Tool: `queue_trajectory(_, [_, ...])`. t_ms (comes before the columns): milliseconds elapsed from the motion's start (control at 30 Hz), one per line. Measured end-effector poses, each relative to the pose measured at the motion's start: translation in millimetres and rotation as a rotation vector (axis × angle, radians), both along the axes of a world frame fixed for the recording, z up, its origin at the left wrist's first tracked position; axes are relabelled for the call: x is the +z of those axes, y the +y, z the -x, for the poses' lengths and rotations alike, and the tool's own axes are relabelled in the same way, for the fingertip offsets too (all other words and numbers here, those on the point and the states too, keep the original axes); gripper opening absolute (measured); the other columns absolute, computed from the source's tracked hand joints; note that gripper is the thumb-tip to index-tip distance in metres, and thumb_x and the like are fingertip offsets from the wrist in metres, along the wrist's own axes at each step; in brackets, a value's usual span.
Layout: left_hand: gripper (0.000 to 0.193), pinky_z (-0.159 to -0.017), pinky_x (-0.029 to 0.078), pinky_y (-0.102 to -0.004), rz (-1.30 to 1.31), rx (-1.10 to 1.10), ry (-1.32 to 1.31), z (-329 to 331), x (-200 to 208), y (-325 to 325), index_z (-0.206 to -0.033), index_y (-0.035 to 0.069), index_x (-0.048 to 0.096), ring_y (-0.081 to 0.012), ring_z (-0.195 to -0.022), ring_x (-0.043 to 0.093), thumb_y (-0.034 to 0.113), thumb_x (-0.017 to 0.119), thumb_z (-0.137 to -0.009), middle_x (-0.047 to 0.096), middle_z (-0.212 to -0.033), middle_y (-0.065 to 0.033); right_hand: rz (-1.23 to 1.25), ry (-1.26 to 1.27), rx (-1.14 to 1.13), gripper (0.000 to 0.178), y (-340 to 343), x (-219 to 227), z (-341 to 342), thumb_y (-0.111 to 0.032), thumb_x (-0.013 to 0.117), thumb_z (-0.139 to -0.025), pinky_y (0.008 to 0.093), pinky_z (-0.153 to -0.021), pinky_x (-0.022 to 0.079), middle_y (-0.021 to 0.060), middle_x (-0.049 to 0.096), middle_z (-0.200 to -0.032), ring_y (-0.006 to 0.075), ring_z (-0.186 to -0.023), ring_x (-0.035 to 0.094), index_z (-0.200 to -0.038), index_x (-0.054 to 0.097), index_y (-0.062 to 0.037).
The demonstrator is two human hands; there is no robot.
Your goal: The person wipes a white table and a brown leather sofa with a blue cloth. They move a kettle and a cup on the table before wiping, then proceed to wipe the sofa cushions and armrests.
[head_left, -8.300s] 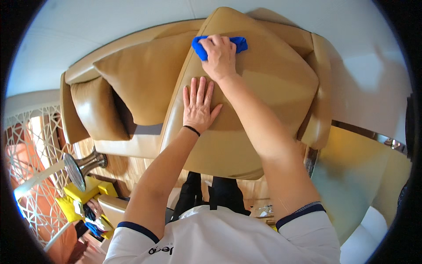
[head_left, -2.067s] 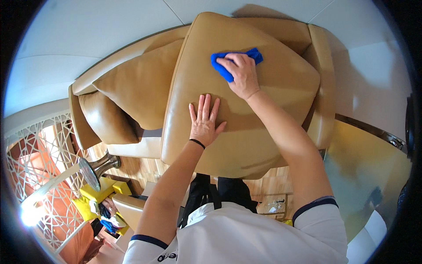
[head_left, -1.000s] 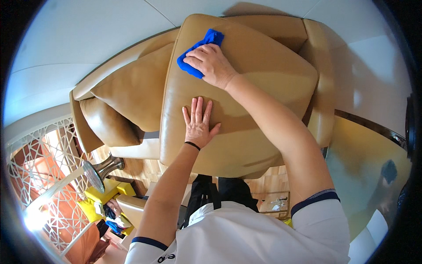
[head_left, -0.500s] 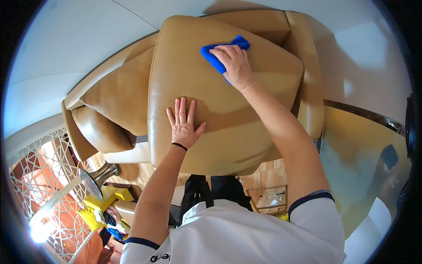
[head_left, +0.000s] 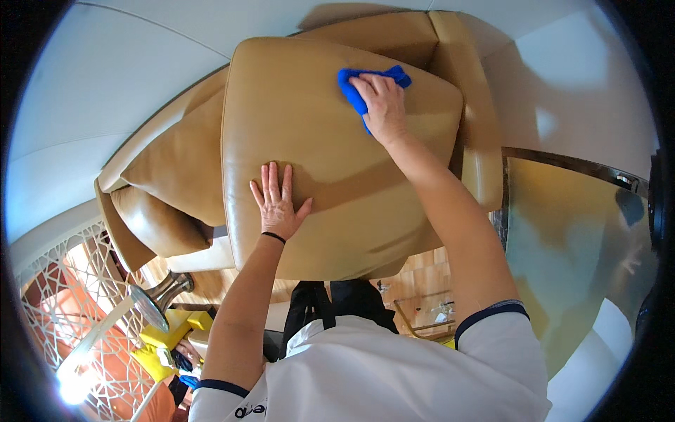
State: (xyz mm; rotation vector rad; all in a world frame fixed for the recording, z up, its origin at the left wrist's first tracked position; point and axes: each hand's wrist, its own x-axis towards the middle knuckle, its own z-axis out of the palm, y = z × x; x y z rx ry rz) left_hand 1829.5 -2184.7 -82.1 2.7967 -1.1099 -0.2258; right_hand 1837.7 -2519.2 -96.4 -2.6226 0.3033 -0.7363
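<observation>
A large tan leather sofa cushion (head_left: 330,204) lies in front of me, tilted up on the sofa. My right hand (head_left: 383,109) presses a bunched blue cloth (head_left: 354,90) against its upper right part, fingers curled over the fabric. Lower and to the left, my left hand (head_left: 280,207) rests flat on the leather with its fingers spread. It wears a thin black band at the wrist and holds nothing. The cloth's underside is hidden.
Behind the cushion runs the tan sofa (head_left: 467,91), with loose pillows (head_left: 183,162) at left. A glossy panel (head_left: 562,260) stands at right. On the left are a round-topped metal stand (head_left: 151,306), a yellow container (head_left: 169,327) and a white lattice screen (head_left: 77,302).
My right hand and the blue cloth have shifted slightly right across the cushion. The whole view has moved a little, and my left hand stays flat on the leather.
</observation>
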Motion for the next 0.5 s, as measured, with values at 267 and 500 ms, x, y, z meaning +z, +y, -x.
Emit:
queue_trajectory(267, [0.1, -0.12, 0.009, -0.0706, 0.086, -0.152, -0.015, 3.7, 11.0, -59.0, -0.16, 0.009, 0.028, -0.0391, -0.156, 0.013, 0.05, 0.075, -0.083, 0.019, -0.167, -0.0188, -0.061, -0.028, -0.269, 0.044, -91.5, -19.7, 12.1, -0.012, 0.072, -0.085, 0.0495, -0.096, 0.047, 0.0111, 0.064, -0.122, 0.0354, -0.113, 0.058, -0.128, 0.063, -0.0168])
queue_trajectory(500, [0.099, -0.12, 0.005, -0.071, -0.064, -0.255, 0.103, 7.7, 1.0, -140.2, -0.163, 0.011, 0.024, -0.0377, -0.158, 0.005, 0.058, 0.068, -0.088, 0.012, -0.17, -0.0162, -0.021, 0.113, -0.086, 0.057, -38.5, -19.8, 81.8, -0.001, 0.065, -0.08, 0.0497, -0.103, 0.043, 0.0105, 0.06, -0.13, 0.0362, -0.118, 0.055, -0.134, 0.063, -0.0177])
